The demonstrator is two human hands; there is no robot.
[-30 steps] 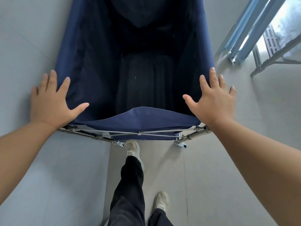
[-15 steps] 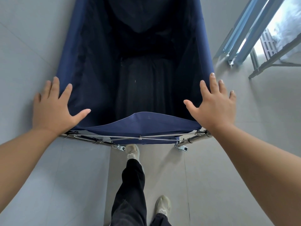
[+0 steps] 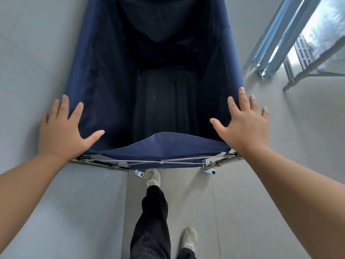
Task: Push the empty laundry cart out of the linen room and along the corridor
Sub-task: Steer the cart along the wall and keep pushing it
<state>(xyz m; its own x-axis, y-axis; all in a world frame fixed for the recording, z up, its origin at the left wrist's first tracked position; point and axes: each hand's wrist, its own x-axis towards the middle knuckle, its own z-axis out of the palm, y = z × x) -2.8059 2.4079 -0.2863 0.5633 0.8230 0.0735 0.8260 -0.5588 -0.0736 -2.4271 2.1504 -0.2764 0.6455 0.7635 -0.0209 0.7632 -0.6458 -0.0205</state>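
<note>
Cart (image 3: 155, 150) rolls straight if my left hand (image 3: 61, 133) and right hand (image 3: 246, 128), fingers spread flat on its near corners, press evenly.

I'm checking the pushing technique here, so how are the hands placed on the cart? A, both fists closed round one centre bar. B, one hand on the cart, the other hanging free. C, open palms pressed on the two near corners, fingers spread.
C: the left hand and right hand lie flat, fingers spread, on the near corners of the laundry cart.

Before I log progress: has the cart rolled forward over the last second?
Yes. The cart has rolled forward; the metal rack at right has drawn nearer.
</note>
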